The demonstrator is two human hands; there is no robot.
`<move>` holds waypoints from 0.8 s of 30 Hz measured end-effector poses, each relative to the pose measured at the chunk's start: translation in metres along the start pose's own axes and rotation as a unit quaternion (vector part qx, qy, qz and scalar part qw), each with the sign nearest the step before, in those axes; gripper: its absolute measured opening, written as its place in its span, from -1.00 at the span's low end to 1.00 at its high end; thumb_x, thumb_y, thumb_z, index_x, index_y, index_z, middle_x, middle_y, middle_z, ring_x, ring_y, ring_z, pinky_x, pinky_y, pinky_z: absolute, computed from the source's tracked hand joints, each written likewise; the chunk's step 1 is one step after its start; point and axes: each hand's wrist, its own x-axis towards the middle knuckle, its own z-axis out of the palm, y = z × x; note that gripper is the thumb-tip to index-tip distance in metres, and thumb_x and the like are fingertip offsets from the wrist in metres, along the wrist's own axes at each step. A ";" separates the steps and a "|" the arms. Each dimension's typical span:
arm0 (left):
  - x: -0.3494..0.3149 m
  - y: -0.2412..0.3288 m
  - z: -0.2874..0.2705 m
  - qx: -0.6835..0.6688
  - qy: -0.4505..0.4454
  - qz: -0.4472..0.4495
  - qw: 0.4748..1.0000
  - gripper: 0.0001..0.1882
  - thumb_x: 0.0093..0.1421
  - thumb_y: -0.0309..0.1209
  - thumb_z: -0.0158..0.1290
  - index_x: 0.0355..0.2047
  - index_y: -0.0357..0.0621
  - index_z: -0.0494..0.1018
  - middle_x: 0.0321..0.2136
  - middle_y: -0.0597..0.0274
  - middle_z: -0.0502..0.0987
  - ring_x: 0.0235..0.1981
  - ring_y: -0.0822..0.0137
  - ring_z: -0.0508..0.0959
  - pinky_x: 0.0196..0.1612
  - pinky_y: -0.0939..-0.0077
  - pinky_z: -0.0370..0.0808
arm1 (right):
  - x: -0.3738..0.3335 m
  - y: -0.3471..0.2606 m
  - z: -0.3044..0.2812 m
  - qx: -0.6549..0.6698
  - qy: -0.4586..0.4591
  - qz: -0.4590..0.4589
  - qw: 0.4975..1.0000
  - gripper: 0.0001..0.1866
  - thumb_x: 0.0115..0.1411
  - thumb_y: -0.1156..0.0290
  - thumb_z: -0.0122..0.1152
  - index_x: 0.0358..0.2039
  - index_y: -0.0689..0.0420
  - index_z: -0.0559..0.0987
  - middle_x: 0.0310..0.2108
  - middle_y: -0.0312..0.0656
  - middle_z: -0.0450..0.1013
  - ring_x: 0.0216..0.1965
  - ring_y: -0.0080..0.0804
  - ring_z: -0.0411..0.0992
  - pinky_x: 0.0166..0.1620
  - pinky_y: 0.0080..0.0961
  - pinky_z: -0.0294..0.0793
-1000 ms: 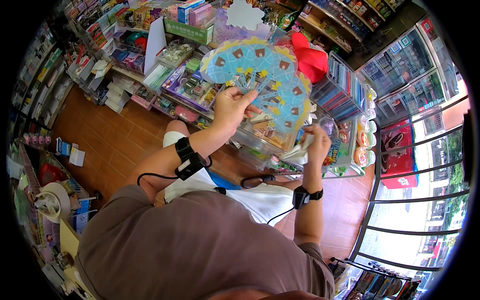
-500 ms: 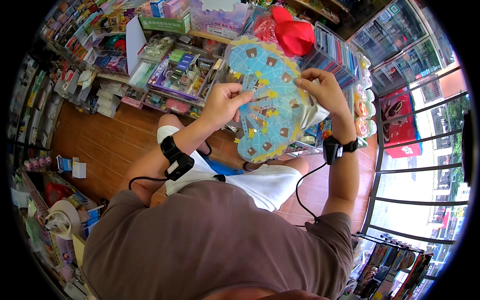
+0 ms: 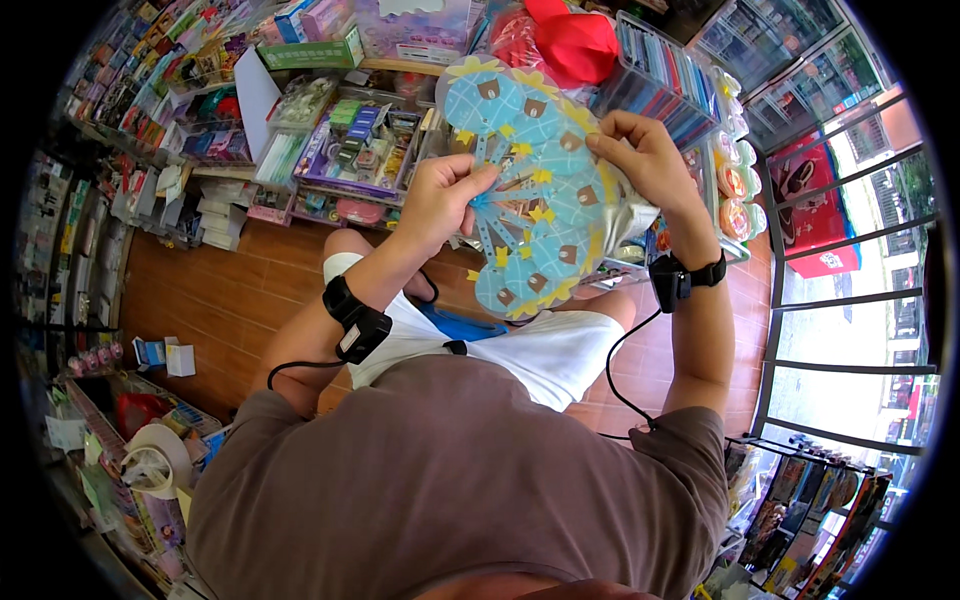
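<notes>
Hands first: the left hand [image 3: 440, 195] pinches the left edge of a round blue paper fan [image 3: 535, 190], thumb on the near face and fingers curled behind it, right where the slats meet. The right hand [image 3: 645, 160] is closed on the fan's far right rim, fingertips pressed to the top of one petal-shaped panel. Both grips are tight pinches on the fan and on nothing else.

The fan is held up in the air, between the hands and in front of the person's chest, above the bent knees and white shorts [image 3: 520, 350]. It is spread almost to a full circle: light blue scalloped panels with yellow trim and small brown marks, the slats radiating from the left-hand side. A gap at the lower left (near the left thumb) looks not quite closed, so I judge the opening out as mostly done, with only the last panels left to bring round or settle.

Each wrist carries a black band [image 3: 355, 320] with a cable running down toward the brown shirt [image 3: 450, 480]. Far beyond the fan stand crowded shelves of stationery [image 3: 340, 130], a clear box of pens [image 3: 655, 75] and a red cap [image 3: 575, 40]. Wooden floor [image 3: 230, 290] lies to the left, and barred glass doors [image 3: 850, 300] stand to the right.
</notes>
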 end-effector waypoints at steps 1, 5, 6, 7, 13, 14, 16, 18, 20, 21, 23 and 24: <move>0.000 0.001 0.000 0.011 -0.005 -0.004 1.000 -0.72 0.34 -0.32 0.06 -0.36 -0.33 0.57 -0.52 0.17 0.60 -0.79 0.58 0.36 -0.75 0.74 0.23 | 0.000 -0.002 -0.002 0.002 0.003 0.002 1.000 -0.75 0.23 0.33 0.30 -0.48 0.25 0.56 -0.53 -0.43 0.41 -0.43 -0.74 0.25 -0.35 -0.66 0.26; -0.004 0.005 0.003 0.018 -0.032 -0.019 0.999 -0.72 0.35 -0.32 0.05 -0.35 -0.33 0.56 -0.50 0.16 0.60 -0.78 0.58 0.37 -0.74 0.74 0.25 | 0.006 0.002 -0.014 -0.014 -0.038 -0.024 0.999 -0.76 0.24 0.33 0.28 -0.40 0.29 0.59 -0.50 -0.41 0.44 -0.41 -0.74 0.29 -0.33 -0.66 0.30; -0.004 0.006 0.004 0.013 -0.037 -0.019 0.999 -0.71 0.35 -0.32 0.05 -0.35 -0.34 0.56 -0.50 0.15 0.60 -0.78 0.57 0.37 -0.73 0.74 0.26 | 0.006 0.002 -0.016 0.009 -0.059 -0.001 0.998 -0.75 0.26 0.33 0.26 -0.41 0.30 0.58 -0.50 -0.42 0.44 -0.42 -0.75 0.28 -0.34 -0.66 0.30; -0.005 0.006 0.004 0.009 -0.041 -0.019 0.999 -0.71 0.36 -0.31 0.05 -0.34 -0.35 0.56 -0.50 0.15 0.60 -0.78 0.57 0.38 -0.73 0.74 0.27 | 0.006 0.002 -0.016 0.033 -0.080 0.022 0.996 -0.73 0.28 0.32 0.24 -0.41 0.30 0.58 -0.50 -0.42 0.43 -0.42 -0.76 0.28 -0.34 -0.67 0.30; -0.003 0.002 0.000 0.005 -0.049 -0.018 0.999 -0.69 0.36 -0.30 0.06 -0.35 -0.36 0.56 -0.50 0.12 0.61 -0.77 0.56 0.39 -0.73 0.74 0.26 | 0.002 0.003 -0.012 0.029 -0.074 0.010 0.997 -0.69 0.33 0.26 0.19 -0.40 0.29 0.56 -0.51 -0.45 0.41 -0.44 -0.77 0.25 -0.38 -0.68 0.26; -0.003 0.003 0.000 0.006 -0.050 -0.018 0.999 -0.69 0.36 -0.30 0.06 -0.35 -0.36 0.56 -0.50 0.12 0.61 -0.77 0.56 0.39 -0.73 0.74 0.26 | 0.003 0.006 -0.015 0.030 -0.072 0.009 0.997 -0.69 0.33 0.26 0.19 -0.40 0.29 0.56 -0.51 -0.45 0.41 -0.44 -0.77 0.25 -0.38 -0.68 0.26; -0.002 0.005 0.001 0.007 -0.060 -0.028 0.998 -0.71 0.35 -0.32 0.06 -0.36 -0.35 0.56 -0.52 0.12 0.61 -0.78 0.58 0.37 -0.74 0.73 0.24 | 0.004 0.014 -0.025 0.021 -0.074 0.047 0.996 -0.70 0.33 0.24 0.21 -0.33 0.27 0.59 -0.49 -0.41 0.46 -0.42 -0.75 0.32 -0.32 -0.67 0.33; -0.003 0.007 0.000 0.027 -0.070 -0.033 0.997 -0.72 0.34 -0.33 0.07 -0.37 -0.34 0.56 -0.53 0.12 0.61 -0.79 0.59 0.36 -0.74 0.73 0.23 | 0.005 0.010 -0.028 0.024 -0.047 0.024 0.998 -0.70 0.31 0.23 0.22 -0.32 0.27 0.60 -0.47 -0.38 0.50 -0.40 -0.72 0.37 -0.28 -0.66 0.36; -0.003 0.008 0.001 0.046 -0.081 -0.039 0.995 -0.74 0.34 -0.35 0.07 -0.38 -0.33 0.55 -0.54 0.13 0.61 -0.80 0.60 0.35 -0.75 0.73 0.22 | 0.003 -0.005 -0.032 0.035 -0.024 0.020 0.999 -0.71 0.26 0.24 0.29 -0.33 0.27 0.64 -0.41 -0.30 0.57 -0.33 -0.62 0.47 -0.16 -0.63 0.43; -0.004 0.008 0.002 0.051 -0.091 -0.047 0.993 -0.75 0.33 -0.35 0.08 -0.39 -0.33 0.55 -0.55 0.13 0.62 -0.81 0.61 0.34 -0.74 0.73 0.21 | 0.004 -0.006 -0.029 0.037 -0.021 0.022 0.999 -0.71 0.26 0.24 0.29 -0.33 0.27 0.64 -0.41 -0.30 0.57 -0.33 -0.62 0.47 -0.16 -0.63 0.43; -0.004 0.008 0.003 0.057 -0.102 -0.055 0.992 -0.75 0.32 -0.36 0.09 -0.40 -0.32 0.55 -0.55 0.13 0.62 -0.81 0.62 0.33 -0.74 0.73 0.21 | 0.008 -0.007 -0.023 -0.040 -0.045 -0.037 0.998 -0.72 0.24 0.26 0.31 -0.37 0.27 0.64 -0.42 -0.32 0.56 -0.35 -0.62 0.46 -0.19 -0.63 0.42; -0.004 0.009 0.003 0.069 -0.115 -0.058 0.989 -0.75 0.32 -0.36 0.09 -0.41 -0.31 0.54 -0.54 0.12 0.62 -0.81 0.62 0.33 -0.74 0.73 0.21 | 0.008 -0.007 -0.017 -0.054 -0.044 -0.041 0.997 -0.73 0.23 0.28 0.31 -0.40 0.26 0.62 -0.49 -0.40 0.50 -0.42 -0.70 0.38 -0.30 -0.64 0.36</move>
